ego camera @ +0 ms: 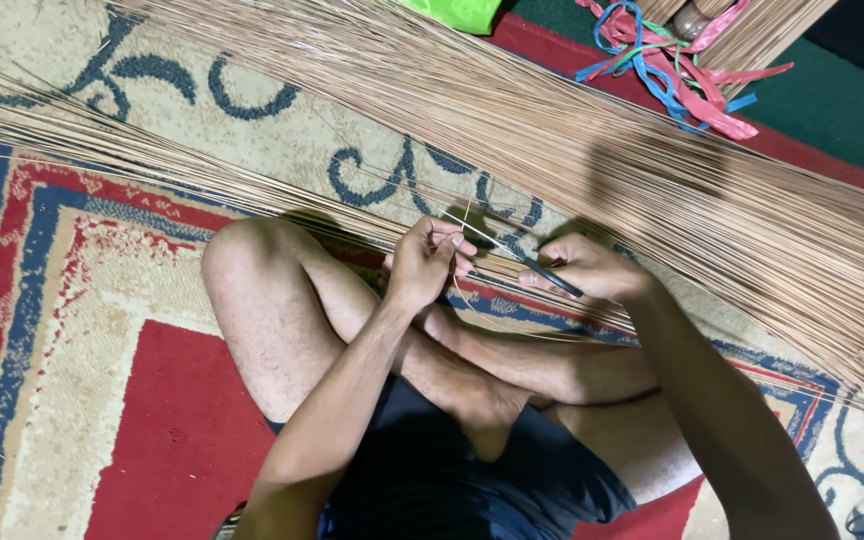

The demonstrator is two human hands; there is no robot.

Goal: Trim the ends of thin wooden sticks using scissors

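I sit cross-legged on a patterned carpet [72, 300]. My left hand [424, 262] pinches a single thin pale stick [464, 228] just above my knee. My right hand [592, 268] grips a small knife [512, 254] with a dark handle, its blade pointing left and meeting the stick near my left fingers. A large spread of thin tan sticks [592, 150] lies across the carpet just beyond both hands. A thinner layer of the same sticks [82, 140] runs to the left.
A tangle of red, blue and green plastic strips [672, 70] lies at the top right on a dark green floor [832, 90]. A bright green object [457, 12] shows at the top edge. My bare legs [282, 320] fill the centre.
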